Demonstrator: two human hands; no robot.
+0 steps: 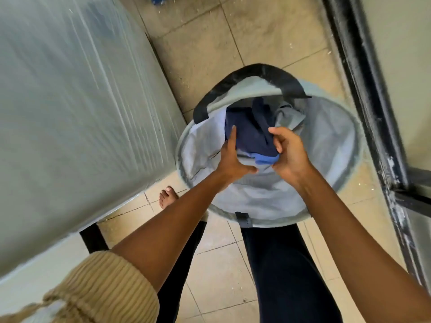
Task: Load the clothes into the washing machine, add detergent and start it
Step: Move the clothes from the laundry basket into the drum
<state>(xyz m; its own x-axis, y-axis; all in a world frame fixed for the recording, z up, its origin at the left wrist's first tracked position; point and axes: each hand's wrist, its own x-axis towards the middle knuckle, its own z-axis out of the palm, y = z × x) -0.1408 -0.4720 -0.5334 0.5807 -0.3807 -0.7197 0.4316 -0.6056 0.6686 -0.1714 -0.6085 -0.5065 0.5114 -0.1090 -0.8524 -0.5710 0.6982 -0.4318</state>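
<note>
A round grey fabric laundry basket (335, 145) with a black handle (254, 75) stands on the tiled floor in front of me. Inside lie dark navy clothes (249, 134), a lighter blue piece (264, 158) and a pale grey garment (289, 117). My right hand (289, 155) is inside the basket, fingers closed on the right edge of the navy and blue clothes. My left hand (231, 157) reaches in from the left with fingers spread, its fingertips resting on the navy cloth. No washing machine or detergent can be identified in this view.
A large pale surface wrapped in plastic film (70, 113) fills the left side, with a black leg (93, 238) under it. A dark metal door frame (373, 89) runs along the right. My bare foot (166, 197) and dark trousers (286, 276) stand on the beige tiles.
</note>
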